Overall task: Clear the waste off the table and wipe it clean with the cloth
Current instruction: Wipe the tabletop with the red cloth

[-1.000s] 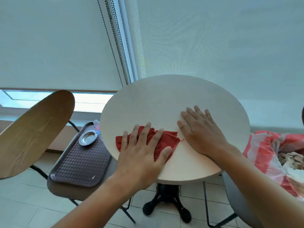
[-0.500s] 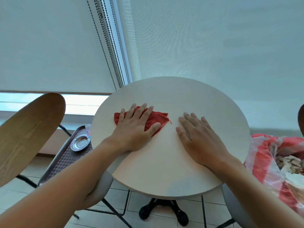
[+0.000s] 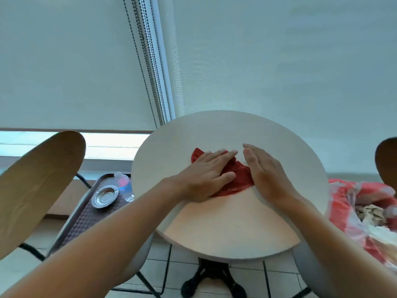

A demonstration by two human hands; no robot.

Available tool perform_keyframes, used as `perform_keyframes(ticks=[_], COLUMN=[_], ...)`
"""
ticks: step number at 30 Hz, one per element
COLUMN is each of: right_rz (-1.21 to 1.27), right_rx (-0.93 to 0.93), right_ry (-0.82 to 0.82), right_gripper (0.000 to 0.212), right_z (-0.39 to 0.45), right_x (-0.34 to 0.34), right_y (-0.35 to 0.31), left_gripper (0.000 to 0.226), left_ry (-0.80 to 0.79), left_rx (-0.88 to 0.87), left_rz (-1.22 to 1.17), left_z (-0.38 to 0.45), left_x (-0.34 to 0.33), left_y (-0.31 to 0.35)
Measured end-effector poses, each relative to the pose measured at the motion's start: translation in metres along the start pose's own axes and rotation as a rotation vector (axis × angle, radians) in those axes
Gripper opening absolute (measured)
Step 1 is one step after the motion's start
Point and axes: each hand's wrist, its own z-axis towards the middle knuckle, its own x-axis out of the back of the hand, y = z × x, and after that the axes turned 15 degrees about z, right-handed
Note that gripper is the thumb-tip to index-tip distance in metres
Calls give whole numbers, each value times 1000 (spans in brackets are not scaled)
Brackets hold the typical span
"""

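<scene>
Pressing flat on a red cloth [image 3: 233, 175], the left hand [image 3: 206, 175] lay palm down with its fingers stretched out and held close together, pointing toward the far right of the round table [image 3: 225, 231]. The cloth sat crumpled near the middle of the tabletop, one corner poking out beyond the fingertips on the far left and a wider fold spreading out toward the near right from under the palm.

The right hand [image 3: 266, 175] rested open on the table just beside the cloth, fingers extended and together, its thumb-side edge touching the cloth's right margin. It gripped nothing. Both bare forearms reached in from the near edge of the view.

The pale tabletop around the cloth carried only the two hands and stood on a black pedestal base [image 3: 212, 280] over a tiled floor.

To the left, a chair with a curved wooden back [image 3: 36, 186] held a dark textured tray [image 3: 86, 220] on its seat. On the tray stood a small round metal dish [image 3: 104, 196] and, just behind it, a clear plastic bottle [image 3: 124, 186] with a pinkish label.

At the right edge lay a red-and-white plastic bag [image 3: 354, 203], open, with brownish and white scraps [image 3: 369, 216] inside; what the scraps were could not be made out. Drawn roller blinds [image 3: 279, 61] with bead chains [image 3: 148, 67] filled the background.
</scene>
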Motion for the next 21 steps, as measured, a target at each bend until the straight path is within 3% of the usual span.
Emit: perform_keyframes(ticks=[2,4,9,17,21], right_rz=[-39,-228,-667,-713,-715], right_rx=[53,72,43,116,139], right_ry=[-95,-216,-330,-381,-428], right_gripper=[41,54,76,87,107], right_z=[1,4,9,-34,-61], right_x=[-12,-39,-89,-123,-126], right_y=[-5,-11,-26,-52,-62], left_gripper=[52,45,41,48,46], left_ry=[87,235,312,311,278], left_rx=[-6,114,298,207,124], left_rz=[-278,-406,-295,-308,-290], left_z=[-10,-32,-78,-108,-122], left_x=[9,14,6,5,6], left_y=[0,-15,-57,-70,-72])
